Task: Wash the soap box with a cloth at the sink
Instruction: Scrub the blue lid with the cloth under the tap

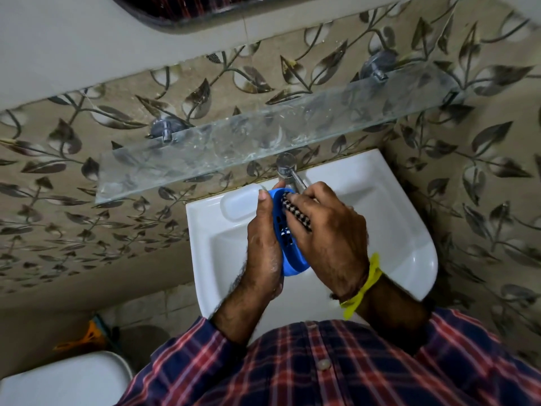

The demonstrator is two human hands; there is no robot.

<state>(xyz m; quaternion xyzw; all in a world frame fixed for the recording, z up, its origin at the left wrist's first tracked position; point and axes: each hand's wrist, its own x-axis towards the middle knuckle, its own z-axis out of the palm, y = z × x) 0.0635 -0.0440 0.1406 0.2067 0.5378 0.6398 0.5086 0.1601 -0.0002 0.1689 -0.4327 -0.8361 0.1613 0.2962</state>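
Note:
Over the white sink [409, 259], my left hand [263, 238] grips a blue perforated soap box [288, 238] on its edge, thumb at the top rim. My right hand [325, 235] holds a black-and-white checked cloth [295, 212] and presses it against the box's slotted face. Most of the cloth is hidden under my fingers. A chrome tap [288, 168] stands just behind the hands at the sink's back edge; I cannot tell whether water runs.
A glass shelf [234, 150] juts from the leaf-patterned tiled wall above the sink. A moulded soap recess [240, 203] lies at the sink's back left. A white toilet lid [64, 382] sits at lower left, an orange object [87, 336] beside it.

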